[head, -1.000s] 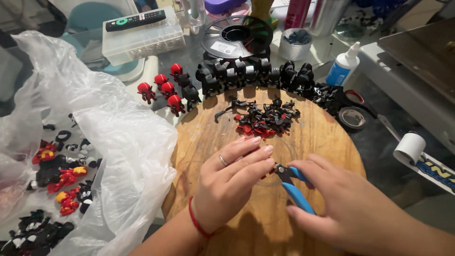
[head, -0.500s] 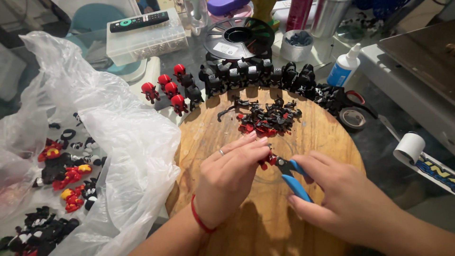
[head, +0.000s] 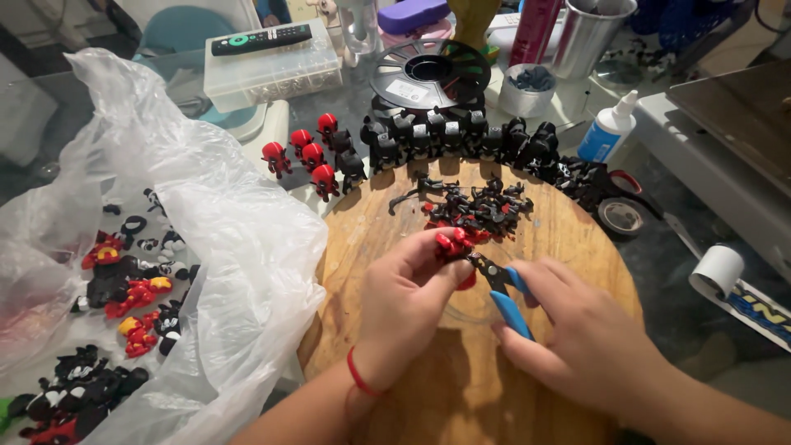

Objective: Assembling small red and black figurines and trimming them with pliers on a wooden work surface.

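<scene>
My left hand (head: 404, 309) pinches a small red and black figure (head: 453, 245) over the round wooden board (head: 568, 239). My right hand (head: 589, 338) grips blue-handled cutters (head: 504, 292), whose jaws touch the figure's underside. Just beyond lies a heap of loose red and black plastic parts (head: 478, 210). A curved row of black figures (head: 461, 136) stands along the board's far edge, and several red figures (head: 309, 156) stand to its left.
A clear plastic bag (head: 206, 247) holding more red, black and yellow figures covers the left. A filament spool (head: 428, 72), remote on a clear box (head: 268, 58), glue bottle (head: 607, 128), tape rolls (head: 620, 216) and a white roll (head: 717, 270) surround the board.
My left hand has lifted the red figure up off the board toward the parts heap, and the cutters followed, now closing in under the figure.
</scene>
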